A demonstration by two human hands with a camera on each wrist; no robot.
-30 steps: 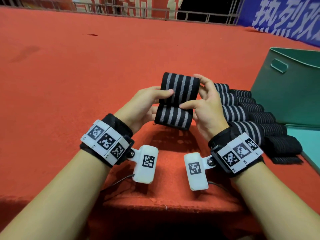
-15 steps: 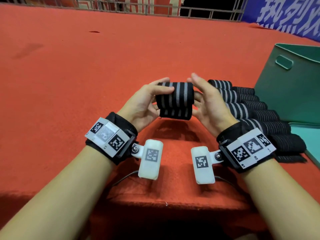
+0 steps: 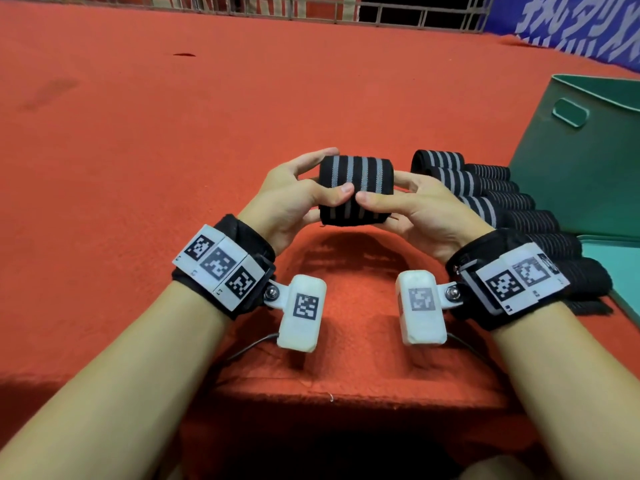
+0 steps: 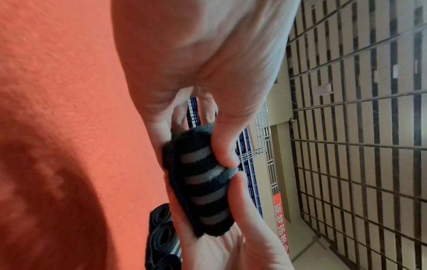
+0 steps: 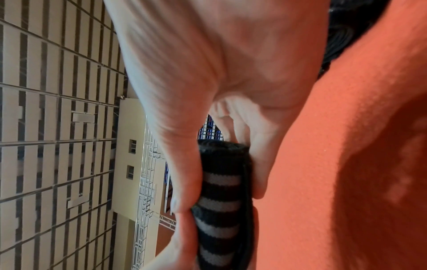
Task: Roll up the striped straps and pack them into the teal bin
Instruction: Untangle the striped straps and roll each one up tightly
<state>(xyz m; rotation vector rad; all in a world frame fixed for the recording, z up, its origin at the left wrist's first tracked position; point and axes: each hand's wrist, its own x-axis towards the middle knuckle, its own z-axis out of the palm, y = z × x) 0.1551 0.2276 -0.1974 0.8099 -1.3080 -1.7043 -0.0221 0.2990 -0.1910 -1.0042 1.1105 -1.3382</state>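
Observation:
A rolled black strap with grey stripes (image 3: 356,188) hangs above the red table, held between both hands. My left hand (image 3: 304,195) grips its left end, thumb on the front and fingers behind. My right hand (image 3: 398,202) grips its right end the same way, and the two thumbs meet at the middle. The wrist views show the same roll (image 4: 203,188) (image 5: 221,201) pinched between thumbs and fingers. The teal bin (image 3: 588,161) stands at the right edge; its inside is hidden.
A row of several rolled striped straps (image 3: 485,192) lies on the red cloth (image 3: 173,133) between my right hand and the bin. A flat teal lid (image 3: 620,268) lies near the bin's front. A metal railing (image 3: 381,12) runs along the far edge.
The strap's loose upper part has been wound down onto the roll, which is now compact. Both hands have closed in on its ends, thumbs meeting in front.

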